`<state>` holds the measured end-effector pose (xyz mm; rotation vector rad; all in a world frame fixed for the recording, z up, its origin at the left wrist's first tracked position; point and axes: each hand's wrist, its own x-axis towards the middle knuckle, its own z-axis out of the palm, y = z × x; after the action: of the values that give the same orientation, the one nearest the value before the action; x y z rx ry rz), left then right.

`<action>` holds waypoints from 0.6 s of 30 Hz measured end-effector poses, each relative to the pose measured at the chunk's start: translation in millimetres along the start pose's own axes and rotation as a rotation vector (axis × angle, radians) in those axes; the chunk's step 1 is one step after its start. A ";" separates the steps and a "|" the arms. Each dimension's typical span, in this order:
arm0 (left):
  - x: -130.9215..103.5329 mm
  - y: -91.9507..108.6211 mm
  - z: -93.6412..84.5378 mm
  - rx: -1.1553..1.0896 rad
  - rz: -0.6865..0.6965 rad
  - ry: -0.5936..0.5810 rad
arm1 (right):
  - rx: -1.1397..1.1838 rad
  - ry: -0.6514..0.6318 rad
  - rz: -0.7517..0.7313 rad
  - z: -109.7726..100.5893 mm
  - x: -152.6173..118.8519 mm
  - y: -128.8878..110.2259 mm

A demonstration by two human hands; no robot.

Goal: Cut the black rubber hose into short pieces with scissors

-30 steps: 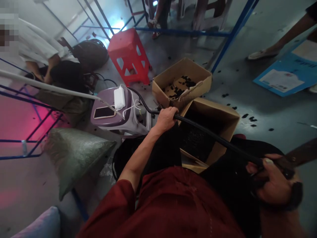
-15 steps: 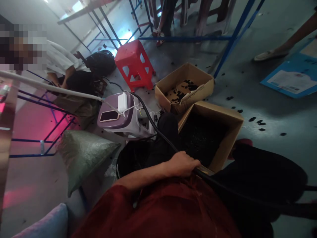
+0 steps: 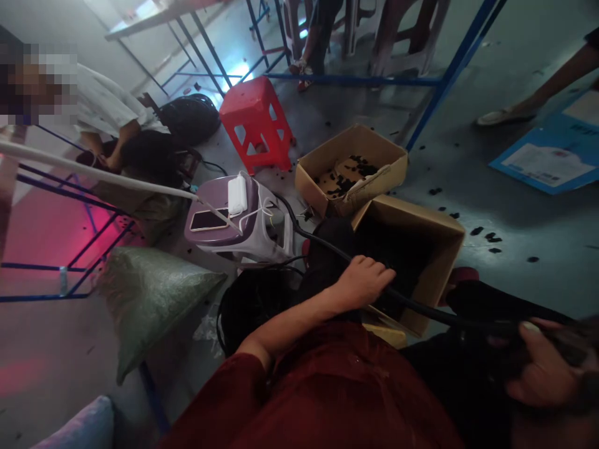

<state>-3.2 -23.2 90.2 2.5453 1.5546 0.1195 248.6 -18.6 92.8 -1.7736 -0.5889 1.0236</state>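
A long black hose-like strip (image 3: pixel 322 242) runs from beside the purple-topped stool across my lap to the lower right. My left hand (image 3: pixel 364 284) is wrapped round it, above the near edge of a cardboard box (image 3: pixel 442 255) with dark contents. At the right edge, my right hand (image 3: pixel 545 368) is closed on the far part of the same strip, thumb on top; its fingers are dim and partly hidden. A second cardboard box (image 3: pixel 381 178) holding black scraps stands just beyond the first.
The purple-topped stool (image 3: pixel 213 234) carries a phone (image 3: pixel 209 219) and a white adapter (image 3: pixel 237 196). Behind it stands a red stool (image 3: pixel 255 121). A green sack (image 3: pixel 154 299) lies left. Another person (image 3: pixel 107 118) sits at upper left. Black scraps (image 3: pixel 493 237) dot the floor.
My left hand has moved forward and slightly right, lifting the black strip with it. My right hand has come into view at the lower right.
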 end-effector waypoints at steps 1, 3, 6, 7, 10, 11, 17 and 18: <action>2.0 9.2 1.8 -0.022 0.058 -0.001 | -0.012 0.008 -0.002 7.4 -6.0 -0.6; 5.6 27.2 7.7 -0.096 0.145 -0.013 | -0.024 -0.035 0.006 18.3 -13.7 0.4; 8.0 44.2 19.8 -0.280 0.150 -0.088 | 0.002 -0.101 -0.027 26.2 -16.4 7.1; 8.1 46.0 24.4 -0.342 0.106 -0.124 | -0.001 -0.136 -0.035 27.8 -15.5 10.4; 8.5 42.0 39.0 -0.444 -0.043 -0.160 | -0.039 -0.207 -0.091 32.8 -9.7 22.1; 8.5 39.3 43.4 -0.437 -0.064 -0.168 | -0.049 -0.232 -0.099 34.9 -7.3 26.5; 2.4 38.6 55.8 -0.166 -0.024 -0.081 | -0.003 -0.270 -0.015 45.1 0.6 56.1; 1.3 40.3 56.6 -0.147 -0.007 -0.064 | 0.008 -0.273 0.000 46.0 0.7 60.5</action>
<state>41.1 -45.2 41.5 2.4068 1.4732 0.1448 206.7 -20.1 29.4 -1.6381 -0.7515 1.2771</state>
